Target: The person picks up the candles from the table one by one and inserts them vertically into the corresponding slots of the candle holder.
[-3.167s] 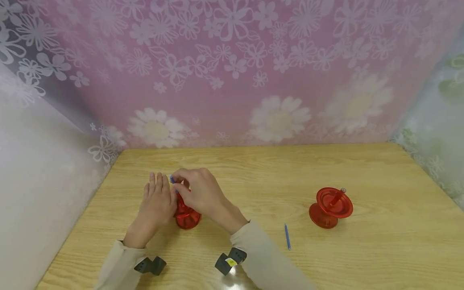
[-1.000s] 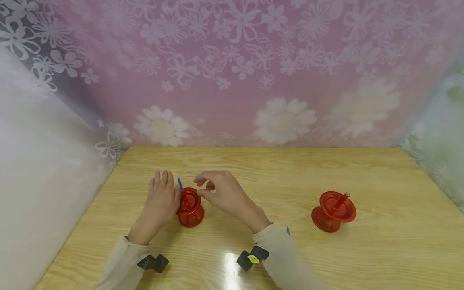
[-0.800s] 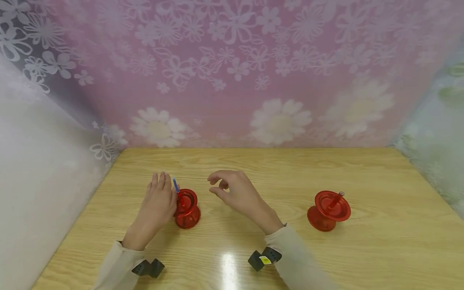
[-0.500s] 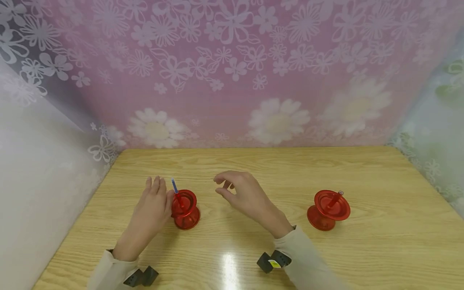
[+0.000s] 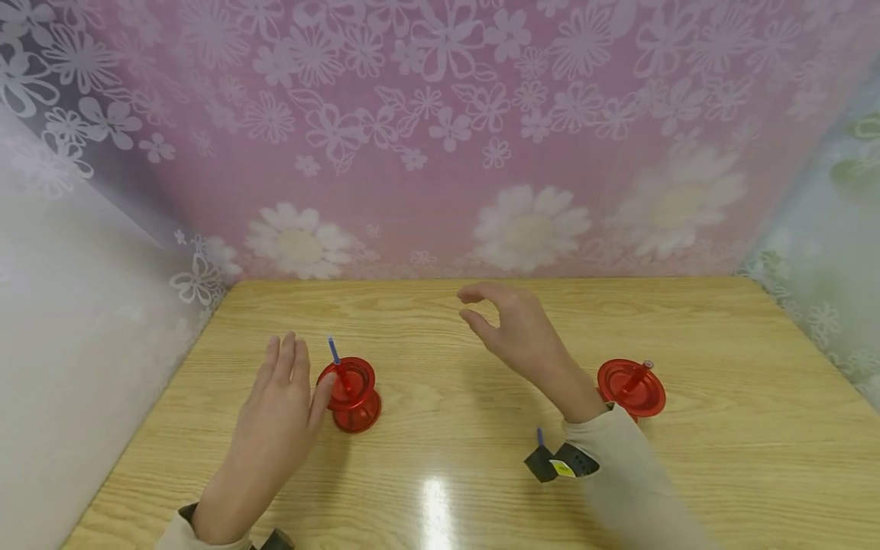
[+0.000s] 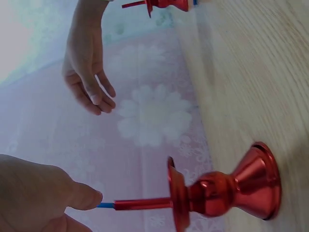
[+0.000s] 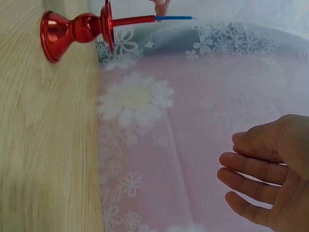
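Note:
On the left of the table stands a red metallic candlestick [image 5: 357,416] with a dished plate and an upright red tube. A thin blue stick [image 5: 333,349] rises from the tube's top; the right wrist view also shows this blue stick [image 7: 175,18] seated in the tube end. My left hand [image 5: 268,435] is just left of the candlestick, fingers straight, its thumb overlapping the plate's rim in the head view. Over the table's right middle, my right hand [image 5: 525,332] is raised with loosely bent fingers and holds nothing, as the right wrist view [image 7: 270,169] confirms.
A second red candlestick [image 5: 629,388] stands at the right, partly behind the right forearm; its tube bears no blue stick. Another blue stick [image 5: 539,437] lies on the wooden table [image 5: 426,458], mostly hidden by the right wrist camera. Flowered cloth walls [image 5: 412,191] enclose the table.
My right hand was pinching the blue stick at the left candlestick; it has let go and moved right and up. My left hand has drawn back from the candlestick toward the lower left.

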`<state>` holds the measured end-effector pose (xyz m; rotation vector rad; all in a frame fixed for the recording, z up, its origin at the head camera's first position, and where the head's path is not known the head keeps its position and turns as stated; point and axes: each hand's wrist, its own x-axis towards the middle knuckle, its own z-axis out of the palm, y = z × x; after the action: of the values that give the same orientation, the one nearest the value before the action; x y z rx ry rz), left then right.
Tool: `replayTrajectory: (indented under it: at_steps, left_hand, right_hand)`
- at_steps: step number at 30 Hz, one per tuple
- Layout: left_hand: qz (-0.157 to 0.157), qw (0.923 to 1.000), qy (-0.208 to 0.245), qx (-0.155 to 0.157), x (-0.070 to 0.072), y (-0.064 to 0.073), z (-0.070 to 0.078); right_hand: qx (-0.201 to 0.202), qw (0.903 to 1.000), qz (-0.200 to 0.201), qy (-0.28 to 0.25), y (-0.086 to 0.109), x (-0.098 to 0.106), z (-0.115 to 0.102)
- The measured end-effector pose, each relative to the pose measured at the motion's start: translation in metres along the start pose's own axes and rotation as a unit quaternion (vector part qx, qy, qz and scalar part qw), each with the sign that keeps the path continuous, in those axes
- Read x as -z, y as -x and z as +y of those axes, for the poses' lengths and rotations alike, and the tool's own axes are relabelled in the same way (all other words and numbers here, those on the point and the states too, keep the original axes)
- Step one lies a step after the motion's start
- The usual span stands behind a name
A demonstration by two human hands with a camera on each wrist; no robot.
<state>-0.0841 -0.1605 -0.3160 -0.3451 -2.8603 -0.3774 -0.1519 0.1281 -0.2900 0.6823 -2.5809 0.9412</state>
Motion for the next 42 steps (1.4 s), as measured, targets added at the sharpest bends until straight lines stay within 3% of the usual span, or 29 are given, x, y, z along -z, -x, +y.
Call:
replayTrajectory:
  at_steps: [13,23,27,32,35,37,39,42]
  left_hand:
    - [0.068,0.9968,0.018,-0.037,0.015,0.005,0.019]
    - [0.15,0.9822,0.037,-0.106,0.013,0.003,0.037]
    - [0.192,0.9685,0.053,-0.149,0.008,-0.002,0.046]
    - [0.237,0.9374,0.08,-0.242,0.002,-0.007,0.061]
    - [0.23,0.9235,0.101,-0.29,-0.006,-0.009,0.073]
    - [0.206,0.9245,0.112,-0.301,-0.013,-0.01,0.081]
    - [0.173,0.9335,0.113,-0.293,-0.023,-0.012,0.089]
    - [0.097,0.9551,0.094,-0.264,-0.042,-0.014,0.102]
  right_hand:
    - [-0.042,0.9985,0.002,0.035,0.016,0.026,0.027]
    - [-0.077,0.9924,0.04,0.087,0.036,0.066,0.047]
    - [-0.085,0.9904,0.052,0.096,0.045,0.079,0.058]
    - [-0.117,0.9863,0.042,0.107,0.063,0.094,0.078]
    - [-0.142,0.9822,0.045,0.114,0.077,0.101,0.092]
    - [-0.152,0.9803,0.051,0.115,0.085,0.104,0.101]
    - [-0.155,0.9795,0.053,0.117,0.091,0.105,0.108]
    - [-0.155,0.9793,0.051,0.12,0.097,0.105,0.116]
